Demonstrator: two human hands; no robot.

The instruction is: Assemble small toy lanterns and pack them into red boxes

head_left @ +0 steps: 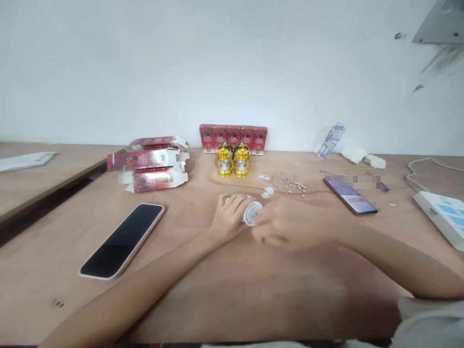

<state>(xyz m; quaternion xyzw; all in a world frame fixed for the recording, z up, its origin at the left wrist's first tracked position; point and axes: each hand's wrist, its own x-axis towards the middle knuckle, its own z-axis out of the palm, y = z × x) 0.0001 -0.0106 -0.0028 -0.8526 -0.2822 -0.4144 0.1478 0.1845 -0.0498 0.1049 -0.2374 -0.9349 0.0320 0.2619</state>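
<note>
My left hand is curled around a small white round part at the middle of the wooden table. My right hand is closed beside it, fingers pinched at the part's right edge. Two small gold lanterns stand upright just behind the hands. Tiny white bits and small metal pieces lie scattered to the right of the lanterns.
A row of red boxes stands against the wall. Flattened red cartons are stacked at the left. A black phone lies front left, another phone right. A white power strip and cable sit far right.
</note>
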